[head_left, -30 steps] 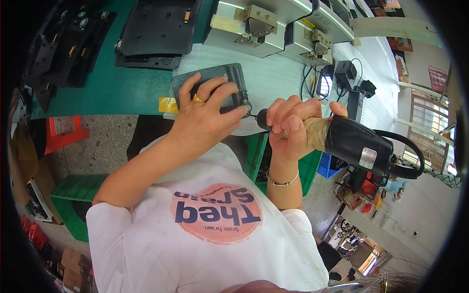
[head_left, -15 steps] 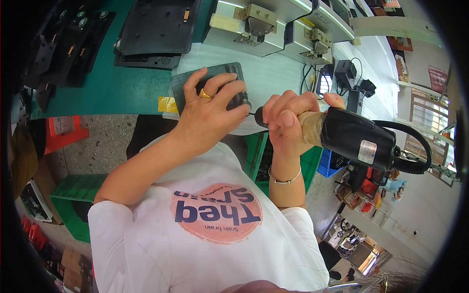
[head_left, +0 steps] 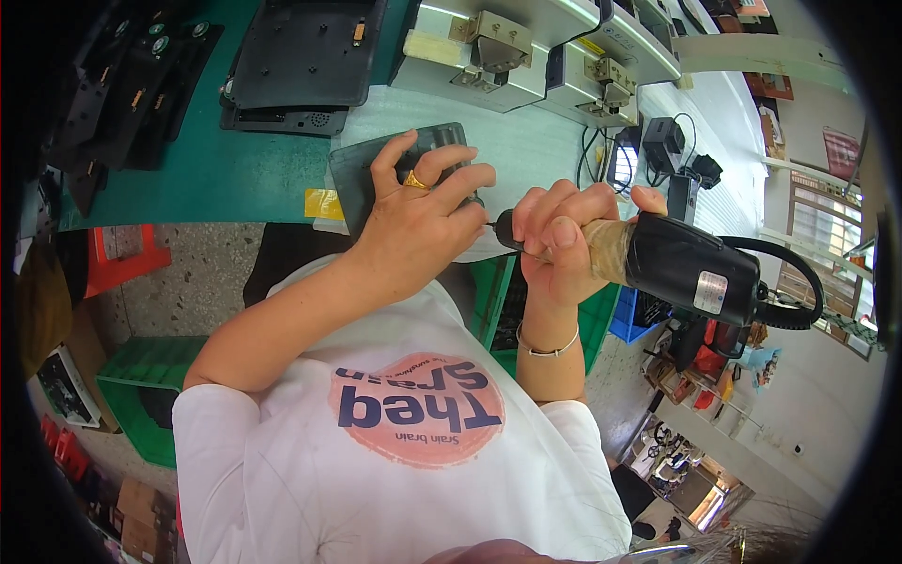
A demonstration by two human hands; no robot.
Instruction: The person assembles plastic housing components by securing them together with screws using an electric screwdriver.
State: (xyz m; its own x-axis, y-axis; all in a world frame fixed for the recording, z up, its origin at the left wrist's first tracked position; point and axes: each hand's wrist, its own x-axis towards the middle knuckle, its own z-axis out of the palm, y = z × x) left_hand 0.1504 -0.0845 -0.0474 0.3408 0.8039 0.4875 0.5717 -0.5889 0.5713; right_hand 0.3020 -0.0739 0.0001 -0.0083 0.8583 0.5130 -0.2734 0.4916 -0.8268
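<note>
A dark grey plastic casing [head_left: 357, 172] lies tilted on the near edge of the workbench. My left hand [head_left: 418, 197], with a gold ring, is spread over it, its bent fingers gripping the casing and its thumb at the right side. Wrapped in my right hand [head_left: 564, 235] is a black electric screwdriver [head_left: 691, 268] with tan tape around its body. The screwdriver lies nearly level, its thin bit pointing left beside my left thumb. Whether the bit touches a screw is hidden by my fingers.
Black plastic housings [head_left: 305, 56] are stacked behind the casing, with more black panels [head_left: 141, 103] at far left. Grey metal boxes with latches [head_left: 498, 47] line the back. A black power adapter [head_left: 663, 136] and cables sit at right. Green crates [head_left: 141, 376] stand below the bench.
My left hand has slid slightly right over the casing, uncovering more of its left part. The screwdriver and my right hand have shifted slightly right and down.
</note>
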